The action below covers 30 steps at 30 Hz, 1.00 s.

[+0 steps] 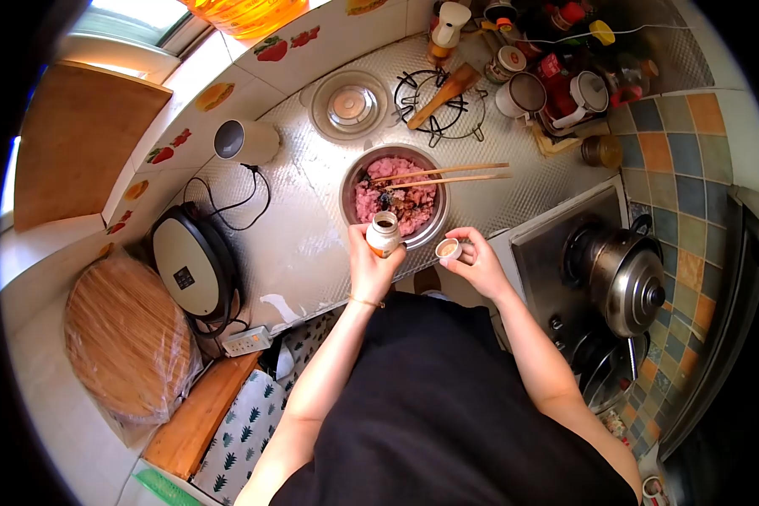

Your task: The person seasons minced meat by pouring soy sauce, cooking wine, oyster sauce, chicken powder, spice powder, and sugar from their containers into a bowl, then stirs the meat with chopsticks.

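Observation:
My left hand [373, 268] is wrapped round a small white bottle [384, 234] whose open mouth faces up, at the near edge of a metal bowl [444, 221]. Pinched in the fingers of my right hand [478, 263] is a small white cap [448, 249], its hollow side up with something tan inside. The bowl contains pink minced meat [413, 212] with dark patches on it. Two wooden chopsticks [472, 172] rest in the bowl and stick out over its right rim.
Behind the bowl are a glass lid [350, 103], a wire stand [437, 103] and a wooden spatula [447, 94]. Jars and bottles crowd the back right. A lidded pot [628, 282] stands on the stove at right. At left are a white cup [249, 141], a round appliance [190, 270] and cords.

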### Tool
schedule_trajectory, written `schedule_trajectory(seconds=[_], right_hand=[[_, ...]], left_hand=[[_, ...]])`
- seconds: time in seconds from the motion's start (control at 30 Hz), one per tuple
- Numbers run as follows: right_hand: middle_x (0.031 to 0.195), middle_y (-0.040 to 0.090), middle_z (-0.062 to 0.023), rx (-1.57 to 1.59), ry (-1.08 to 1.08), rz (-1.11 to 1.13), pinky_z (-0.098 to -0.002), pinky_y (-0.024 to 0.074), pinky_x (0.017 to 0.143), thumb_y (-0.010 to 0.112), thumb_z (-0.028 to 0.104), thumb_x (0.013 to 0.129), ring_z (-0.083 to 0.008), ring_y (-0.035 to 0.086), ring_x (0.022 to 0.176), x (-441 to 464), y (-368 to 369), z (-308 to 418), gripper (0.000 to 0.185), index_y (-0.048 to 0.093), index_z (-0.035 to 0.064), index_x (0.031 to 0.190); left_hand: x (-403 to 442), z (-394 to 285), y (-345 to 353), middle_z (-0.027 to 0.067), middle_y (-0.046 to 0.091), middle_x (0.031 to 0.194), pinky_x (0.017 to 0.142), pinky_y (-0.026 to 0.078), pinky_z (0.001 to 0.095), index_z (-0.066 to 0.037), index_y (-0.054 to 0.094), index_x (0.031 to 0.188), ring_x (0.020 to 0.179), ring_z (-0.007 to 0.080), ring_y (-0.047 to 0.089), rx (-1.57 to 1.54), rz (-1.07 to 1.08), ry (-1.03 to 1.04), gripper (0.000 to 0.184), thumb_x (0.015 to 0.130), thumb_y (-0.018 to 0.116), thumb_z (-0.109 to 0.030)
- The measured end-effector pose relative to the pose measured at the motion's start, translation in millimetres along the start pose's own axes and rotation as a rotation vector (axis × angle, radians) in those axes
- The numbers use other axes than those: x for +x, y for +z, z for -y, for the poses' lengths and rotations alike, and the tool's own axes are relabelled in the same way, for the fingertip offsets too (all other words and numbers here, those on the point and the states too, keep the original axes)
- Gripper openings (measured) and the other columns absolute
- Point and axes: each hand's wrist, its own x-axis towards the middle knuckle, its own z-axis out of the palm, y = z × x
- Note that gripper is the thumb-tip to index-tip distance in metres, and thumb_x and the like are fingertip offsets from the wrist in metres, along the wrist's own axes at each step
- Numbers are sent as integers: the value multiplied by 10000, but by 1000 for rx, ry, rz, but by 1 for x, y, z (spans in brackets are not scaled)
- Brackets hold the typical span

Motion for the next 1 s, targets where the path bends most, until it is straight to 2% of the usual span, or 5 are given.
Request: schedule_trajectory(seconds=[0.17, 0.37, 0.6, 0.7, 1.0], right_hand=[[1106, 618, -68, 8, 41, 32, -282, 484, 916, 713, 50, 860, -125, 604, 1040, 6, 2, 7, 461, 457, 41, 1243], [1112, 615, -68, -44, -68, 47, -281, 481, 925, 695, 37, 869, -126, 602, 1049, 14, 15, 18, 460, 464, 27, 1267], [1111, 621, -68, 1, -23, 69, -271, 485, 916, 687, 24, 872, -122, 604, 1041, 15, 19, 16, 442, 468, 22, 1256], [1110, 621, -67, -9, -4, 61, -270, 485, 913, 687, 25, 873, -119, 603, 1036, 13, 19, 18, 438, 469, 22, 1254], [1098, 624, -66, -6, -5, 58, -254, 479, 904, 694, 36, 874, -111, 598, 1032, 10, 21, 17, 433, 471, 25, 1245]], left_hand=[[10, 47, 14, 177, 602, 972, 833, 493, 391, 1, 424, 1067, 921, 286, 630, 18, 12, -49, 525, 699, 770, -142], [-2, 16, 8, 158, 604, 973, 830, 495, 373, -3, 429, 1064, 913, 250, 626, -122, 4, -2, 520, 702, 773, -149], [4, 44, 14, 128, 613, 992, 812, 499, 335, 4, 444, 1088, 906, 193, 610, -58, 31, -171, 548, 704, 791, -175], [-1, 31, 8, 122, 602, 996, 806, 498, 332, 2, 443, 1087, 906, 195, 604, -119, 16, -71, 534, 713, 784, -168], [4, 74, 19, 175, 624, 969, 822, 505, 374, 19, 444, 1040, 904, 259, 636, -134, 33, -228, 561, 680, 803, -218]])
